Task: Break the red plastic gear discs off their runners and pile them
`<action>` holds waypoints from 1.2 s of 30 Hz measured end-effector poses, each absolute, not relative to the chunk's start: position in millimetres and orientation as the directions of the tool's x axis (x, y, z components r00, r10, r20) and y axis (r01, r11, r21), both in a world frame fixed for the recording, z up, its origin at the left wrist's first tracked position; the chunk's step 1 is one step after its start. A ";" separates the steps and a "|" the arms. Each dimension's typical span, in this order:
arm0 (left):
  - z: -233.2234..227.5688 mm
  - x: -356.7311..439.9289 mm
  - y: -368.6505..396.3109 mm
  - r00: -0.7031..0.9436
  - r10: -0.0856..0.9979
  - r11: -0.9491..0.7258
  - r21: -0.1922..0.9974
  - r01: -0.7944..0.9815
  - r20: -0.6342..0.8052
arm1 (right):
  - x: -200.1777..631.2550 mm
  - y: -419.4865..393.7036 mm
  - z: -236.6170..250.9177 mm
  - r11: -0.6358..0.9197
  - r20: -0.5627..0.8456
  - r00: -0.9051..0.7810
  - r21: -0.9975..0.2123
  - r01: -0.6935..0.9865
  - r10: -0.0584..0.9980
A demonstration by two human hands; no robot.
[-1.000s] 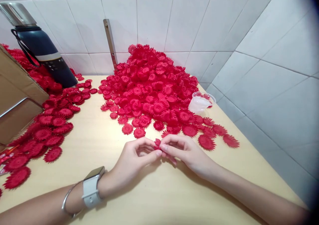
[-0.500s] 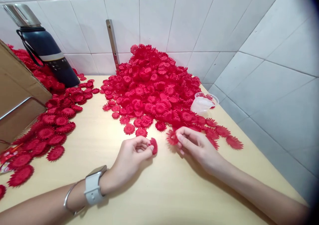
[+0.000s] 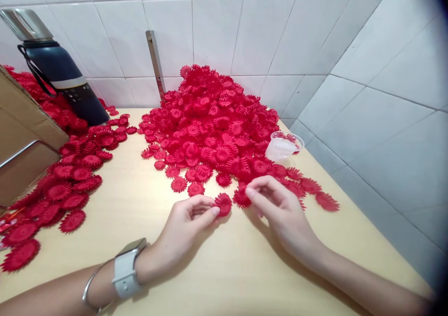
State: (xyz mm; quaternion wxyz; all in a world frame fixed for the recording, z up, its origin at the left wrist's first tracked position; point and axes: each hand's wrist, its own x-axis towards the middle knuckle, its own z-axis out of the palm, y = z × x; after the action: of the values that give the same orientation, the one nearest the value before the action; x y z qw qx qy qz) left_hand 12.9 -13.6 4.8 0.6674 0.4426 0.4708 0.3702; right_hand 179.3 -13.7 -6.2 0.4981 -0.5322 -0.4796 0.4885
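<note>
Left hand (image 3: 191,218): a red flower (image 3: 223,203) was pinched, just in front of the pile (image 3: 213,120).
Right hand (image 3: 280,208): a second flower (image 3: 241,198) was gripped.
Risk: petals could be bent if squeezed hard.

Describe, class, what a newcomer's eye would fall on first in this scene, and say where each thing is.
First comes the big heap of red flower pieces piled against the tiled wall at the back of the table. Next, in front of it, the left hand pinches one red flower piece while the right hand touches another. A dark flask stands far left.
</note>
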 end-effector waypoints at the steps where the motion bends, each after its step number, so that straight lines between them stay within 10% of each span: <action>1: 4.9 13.0 -13.8 0.295 0.909 0.330 0.940 -0.082 -0.294 | 176.8 -16.4 -5.1 -0.039 -0.039 -0.003 -0.998 0.058 0.999; 6: 4.7 11.3 -14.6 0.366 0.899 0.292 0.952 -0.096 -0.239 | 168.6 -23.5 -6.1 -0.059 -0.105 -0.244 -0.980 0.190 0.964; 36: 4.7 8.9 -17.2 0.382 0.891 0.246 0.968 0.046 -0.245 | 172.2 -18.8 2.6 -0.173 -0.182 -0.314 -0.983 0.056 0.932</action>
State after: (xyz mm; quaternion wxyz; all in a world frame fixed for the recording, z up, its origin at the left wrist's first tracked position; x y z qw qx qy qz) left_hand 8.9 -17.2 4.7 0.6484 0.5204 0.4503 0.3256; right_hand 172.2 -18.8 2.6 0.3587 -0.4629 -0.5336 0.6102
